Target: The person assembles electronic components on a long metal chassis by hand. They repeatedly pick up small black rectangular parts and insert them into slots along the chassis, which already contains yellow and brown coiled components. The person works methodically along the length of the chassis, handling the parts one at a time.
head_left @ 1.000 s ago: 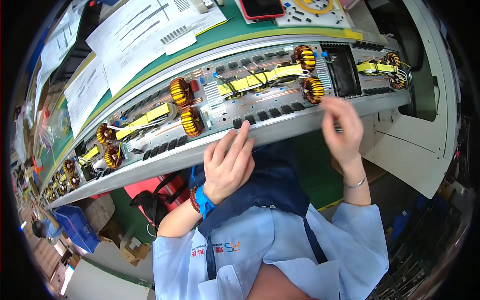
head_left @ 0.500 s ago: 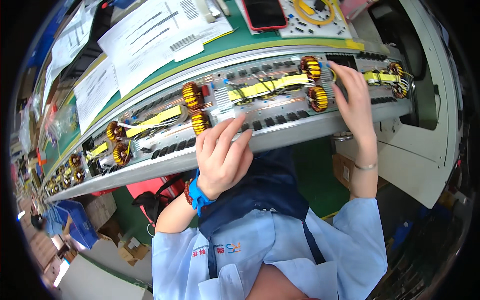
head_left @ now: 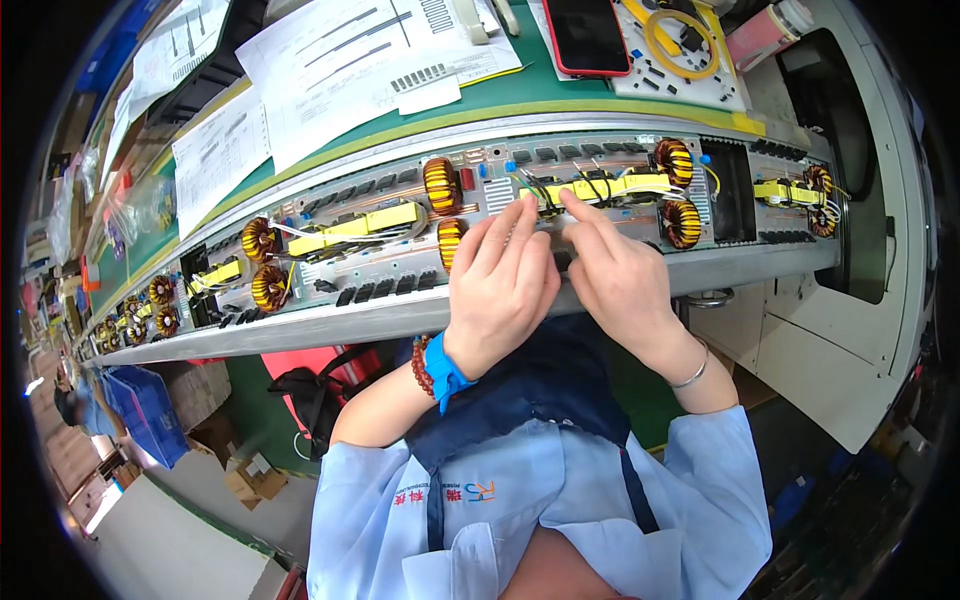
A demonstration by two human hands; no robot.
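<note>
A long row of grey circuit boards (head_left: pixel 390 265) runs across in front of me, carrying copper-and-yellow wound coils (head_left: pixel 443 187) and yellow-taped transformers (head_left: pixel 365 225). Over the middle board, my left hand (head_left: pixel 505 275) has its fingertips drawn together beside the thin wires at the left end of a yellow-taped transformer (head_left: pixel 640 185). What they pinch, if anything, is too small to make out. Close by on its right, my right hand (head_left: pixel 625 285) reaches to the same transformer with the index finger stretched and apart from the thumb. Nothing shows in it.
A metal rail (head_left: pixel 350 330) borders the boards on my side. Behind them lie printed papers (head_left: pixel 330 70), a red-edged phone (head_left: pixel 585 35) and a white tray (head_left: pixel 665 85) with small black parts and a yellow ring. A pale machine (head_left: pixel 800 340) stands at the right.
My right hand has moved left from the board's right end to join my left hand. My left hand has shifted right and forward onto the wires. The whole view has shifted slightly.
</note>
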